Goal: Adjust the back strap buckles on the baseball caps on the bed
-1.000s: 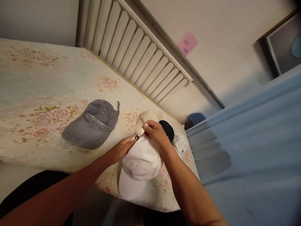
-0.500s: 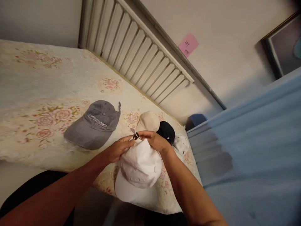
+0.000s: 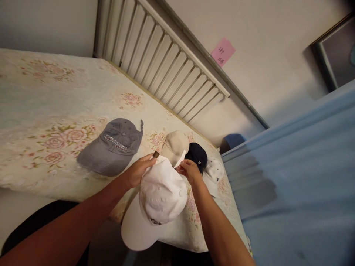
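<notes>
A white baseball cap (image 3: 163, 192) hangs between my two hands, its brim pointing toward me and down to the left. My left hand (image 3: 140, 170) is closed on the cap's back edge, beside a brownish metal buckle (image 3: 156, 154). My right hand (image 3: 190, 170) pinches the loose white strap (image 3: 181, 159) at the other side of the back opening. Strap and buckle are apart. Just beyond the hands lie a beige cap (image 3: 175, 144) and a black cap (image 3: 198, 157), with another white cap (image 3: 215, 170) to their right.
A grey cap (image 3: 113, 146) with lettering lies to the left on the flowered bed cover (image 3: 91, 88). Behind the bed runs a white radiator (image 3: 166, 55). A blue curtain (image 3: 294, 177) hangs at the right, with a dark blue item (image 3: 233, 142) near its top edge.
My hands have moved apart, the right one drawing the strap away from the buckle. The white cap has turned, and more of its brim shows at the lower left.
</notes>
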Demonstrator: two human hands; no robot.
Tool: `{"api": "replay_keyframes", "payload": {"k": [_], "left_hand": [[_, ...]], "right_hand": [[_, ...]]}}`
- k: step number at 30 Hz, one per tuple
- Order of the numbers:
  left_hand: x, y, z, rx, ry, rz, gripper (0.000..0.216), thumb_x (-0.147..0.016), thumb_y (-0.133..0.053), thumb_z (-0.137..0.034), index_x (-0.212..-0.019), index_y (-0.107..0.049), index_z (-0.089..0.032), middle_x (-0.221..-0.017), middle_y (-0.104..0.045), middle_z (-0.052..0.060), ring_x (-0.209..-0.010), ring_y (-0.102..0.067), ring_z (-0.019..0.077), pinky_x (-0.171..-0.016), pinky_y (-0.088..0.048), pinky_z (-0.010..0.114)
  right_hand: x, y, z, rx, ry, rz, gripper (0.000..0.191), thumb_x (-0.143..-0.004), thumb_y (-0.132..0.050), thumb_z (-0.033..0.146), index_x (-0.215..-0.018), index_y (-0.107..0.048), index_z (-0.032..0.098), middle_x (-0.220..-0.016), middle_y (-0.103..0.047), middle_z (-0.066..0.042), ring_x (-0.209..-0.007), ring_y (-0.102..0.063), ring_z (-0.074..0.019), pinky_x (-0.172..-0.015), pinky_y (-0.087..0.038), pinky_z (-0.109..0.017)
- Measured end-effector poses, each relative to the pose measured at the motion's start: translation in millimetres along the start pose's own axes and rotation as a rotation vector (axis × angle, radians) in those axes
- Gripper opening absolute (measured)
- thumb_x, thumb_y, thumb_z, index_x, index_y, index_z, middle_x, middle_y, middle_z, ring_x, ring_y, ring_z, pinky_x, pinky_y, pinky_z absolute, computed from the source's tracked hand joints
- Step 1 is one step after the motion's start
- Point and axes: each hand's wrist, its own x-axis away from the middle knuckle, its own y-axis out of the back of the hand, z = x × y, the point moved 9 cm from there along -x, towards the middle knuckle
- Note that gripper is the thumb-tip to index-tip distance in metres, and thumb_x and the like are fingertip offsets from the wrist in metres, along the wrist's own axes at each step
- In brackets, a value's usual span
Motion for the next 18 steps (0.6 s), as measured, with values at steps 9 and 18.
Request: {"api": "replay_keyframes", "payload": {"k": [9,18], "left_hand": [[-9.7,25.5,5.3,0.061,-0.002,-0.207,0.023,-0.069,-0.072,-0.022,-0.088,-0.062,-0.014,-0.072,-0.067,0.002,-0.061,-0.061,0.0141,-0.057,-0.048,0.023],[-10.2,34.4,10.1,0.132,0.042,-0.293,0.014,-0.073,-0.066,-0.017,-0.085,-0.059,-0.017,-0.067,-0.066,-0.001,-0.055,-0.061,0.0146,-0.055,-0.048,0.025]], "right_hand": [[87.8,7.6,-113.3,-0.2,-0.209,0.009,0.031,-0.063,-0.074,0.043,-0.075,-0.062,0.016,-0.069,-0.069,-0.002,-0.059,-0.063,-0.0127,-0.059,-0.049,-0.024],[177.1,7.6,-187.4,-0.275,-0.428,-0.155,0.055,-0.049,-0.08,0.062,-0.071,-0.059,0.015,-0.061,-0.068,-0.005,-0.054,-0.066,-0.0161,-0.048,-0.049,-0.024]]}}
